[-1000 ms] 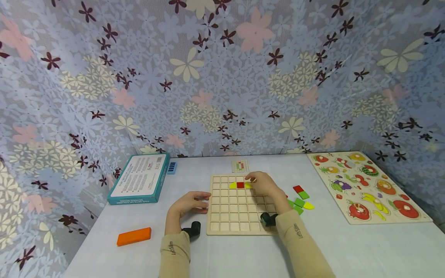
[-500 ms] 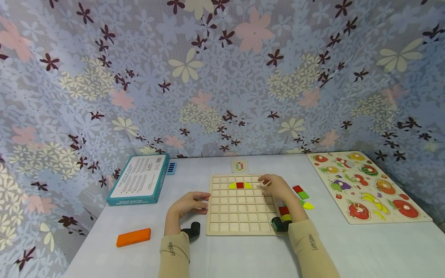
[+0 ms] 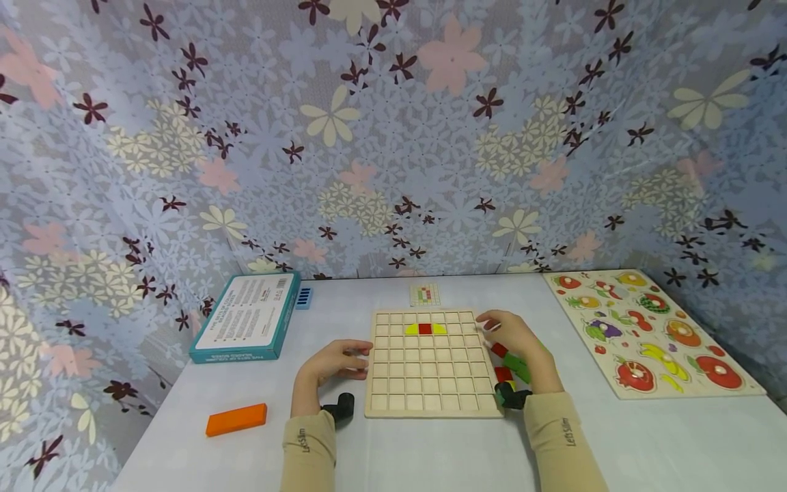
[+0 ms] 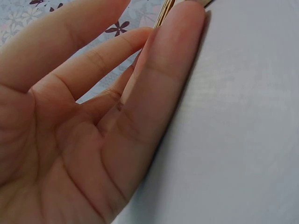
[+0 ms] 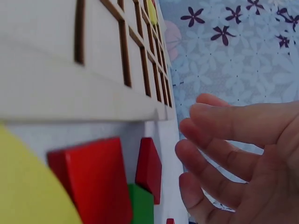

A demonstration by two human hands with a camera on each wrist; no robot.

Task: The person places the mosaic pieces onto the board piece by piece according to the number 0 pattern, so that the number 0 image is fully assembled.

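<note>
Right hand hovers with fingers spread and loose, holding nothing, just above the red and green tiles lying beside the grid board on the bench. Left hand rests flat against the board's left edge, fingers straight. Tiles lie crowded and touching; a careless pinch could scatter neighbours or nudge the board.
</note>
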